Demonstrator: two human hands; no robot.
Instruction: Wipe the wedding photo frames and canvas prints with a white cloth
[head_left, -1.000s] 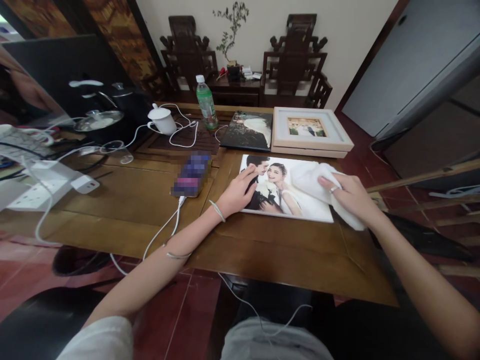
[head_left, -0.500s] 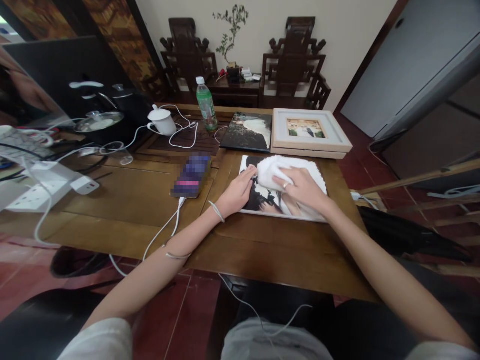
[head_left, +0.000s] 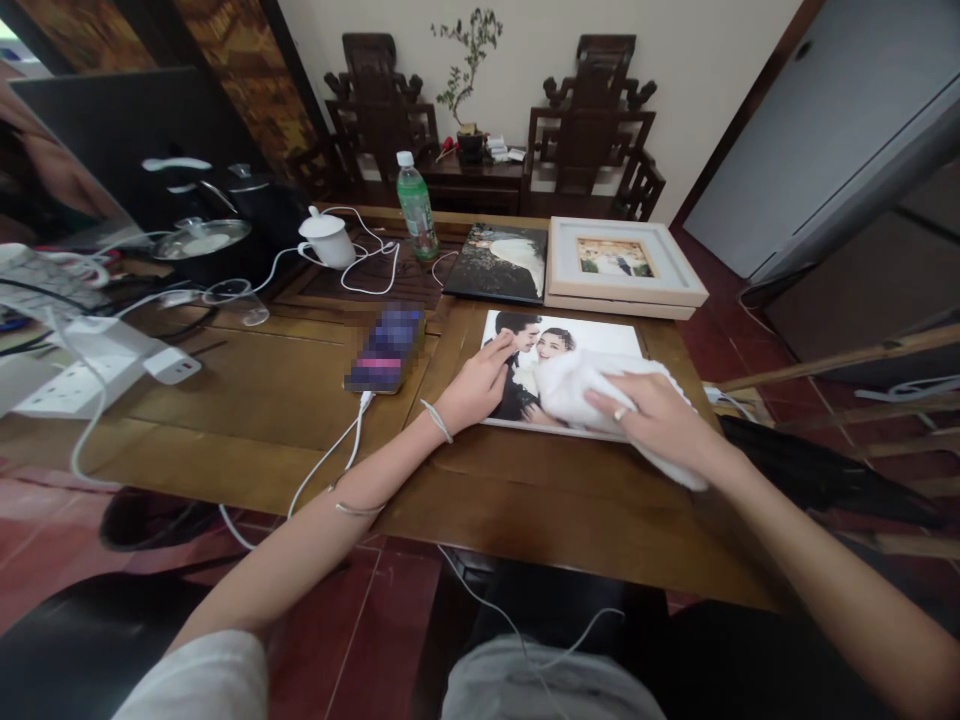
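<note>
A large photo print (head_left: 592, 337) of a couple lies flat on the wooden table (head_left: 300, 400). My left hand (head_left: 476, 385) rests on the print's left edge with its fingers spread flat. My right hand (head_left: 660, 425) presses a white cloth (head_left: 581, 385) onto the lower right part of the print, fingers laid over the cloth. The cloth hides that part of the picture.
Behind the print lie a dark photo panel (head_left: 499, 262) and a pale framed picture (head_left: 619, 262). A phone (head_left: 386, 350) on a white cable lies left of my left hand. Further back stand a green bottle (head_left: 416, 205), a white cup (head_left: 326, 238), a power strip (head_left: 97, 365) and pots.
My right hand dragged the cloth from the print's right edge to its upper middle, then back down toward the lower right. My left hand stayed put.
</note>
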